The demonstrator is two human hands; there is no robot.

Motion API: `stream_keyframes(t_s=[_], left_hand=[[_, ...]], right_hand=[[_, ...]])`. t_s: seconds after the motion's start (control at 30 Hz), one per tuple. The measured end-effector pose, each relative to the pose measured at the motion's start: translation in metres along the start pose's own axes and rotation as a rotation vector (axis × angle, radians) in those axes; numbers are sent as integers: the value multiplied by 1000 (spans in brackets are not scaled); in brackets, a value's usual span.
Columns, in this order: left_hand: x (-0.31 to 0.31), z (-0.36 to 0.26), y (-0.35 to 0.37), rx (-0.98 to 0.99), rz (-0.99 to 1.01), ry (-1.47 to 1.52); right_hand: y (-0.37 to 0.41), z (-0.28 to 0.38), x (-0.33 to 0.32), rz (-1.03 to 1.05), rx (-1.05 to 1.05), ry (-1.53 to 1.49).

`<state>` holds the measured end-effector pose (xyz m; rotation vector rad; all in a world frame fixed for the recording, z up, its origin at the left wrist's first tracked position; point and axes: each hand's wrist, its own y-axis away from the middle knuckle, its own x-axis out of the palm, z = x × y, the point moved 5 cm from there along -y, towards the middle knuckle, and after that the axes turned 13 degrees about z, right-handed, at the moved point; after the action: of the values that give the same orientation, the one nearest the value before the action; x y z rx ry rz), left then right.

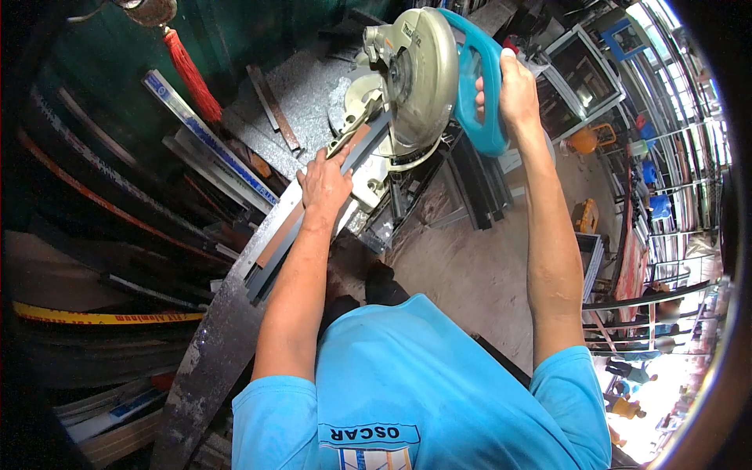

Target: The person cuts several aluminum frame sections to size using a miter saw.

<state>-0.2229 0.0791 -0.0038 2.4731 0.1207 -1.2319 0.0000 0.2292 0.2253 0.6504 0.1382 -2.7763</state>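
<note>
My right hand (517,92) is closed around the teal handle (490,74) of a miter saw (419,78), at the upper middle of the head view. The saw's round pale guard covers most of the blade. My left hand (325,186) grips a long dark grey metal profile (294,243) from above, just left of the saw head. A brown strip (280,239) runs alongside the profile. The profile's far end lies beneath the guard; whether the blade touches it cannot be made out.
A metal bench (207,337) runs down the left. Long profiles (207,133) and strips are stacked beyond it. A red tassel (193,77) hangs at upper left. Dark profiles (478,180) lie right of the saw. Framed panels (583,70) and people stand farther right.
</note>
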Motion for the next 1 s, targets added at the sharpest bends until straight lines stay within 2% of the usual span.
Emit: stream_keyframes(t_s=[0.4, 0.63, 0.73, 0.9, 1.0], left_hand=[[1, 0, -2, -37, 38, 4], [4, 2, -2, -8, -18, -31], [3, 2, -1, -15, -24, -40], [-4, -2, 2, -33, 72, 39], [-3, 0, 2, -25, 54, 43]], right_hand=[[7, -6, 5, -27, -6, -12], [22, -33, 14, -42, -41, -1], [30, -48, 18, -61, -125, 35], [37, -72, 27, -70, -140, -30], [40, -76, 29, -88, -139, -42]])
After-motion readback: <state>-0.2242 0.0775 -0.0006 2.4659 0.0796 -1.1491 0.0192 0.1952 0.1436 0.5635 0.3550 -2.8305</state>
